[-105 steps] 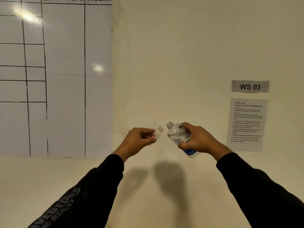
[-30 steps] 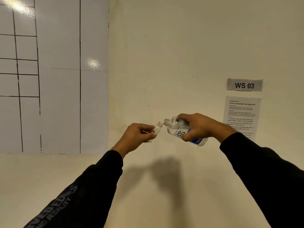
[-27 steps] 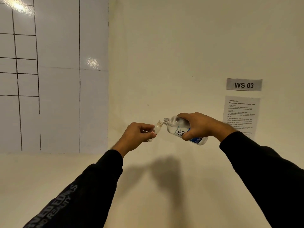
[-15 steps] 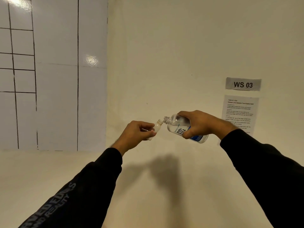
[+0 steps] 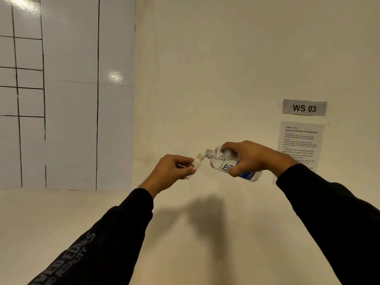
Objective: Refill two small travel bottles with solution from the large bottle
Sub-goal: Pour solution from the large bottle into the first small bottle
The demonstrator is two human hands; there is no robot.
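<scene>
My right hand [image 5: 254, 158] grips the large clear bottle [image 5: 223, 161], uncapped and tipped almost flat with its threaded neck pointing left. My left hand [image 5: 170, 171] pinches a small translucent travel bottle [image 5: 196, 163], uncapped and leaning right. The two open mouths meet in the air, the large neck just above the small one. Both bottles are held up in front of the cream wall. The second travel bottle and the caps are out of view.
A white grid board [image 5: 67, 93] covers the wall at left. At right hang a grey "WS 03" sign [image 5: 304, 108] and a printed instruction sheet [image 5: 301, 140]. A cream surface [image 5: 51, 219] lies below my arms, with the hands' shadows on it.
Since 3.5 s ago my right hand has tipped the large bottle from upright-slanted to nearly flat and brought its neck to the small bottle's mouth. In the last second hardly anything moved.
</scene>
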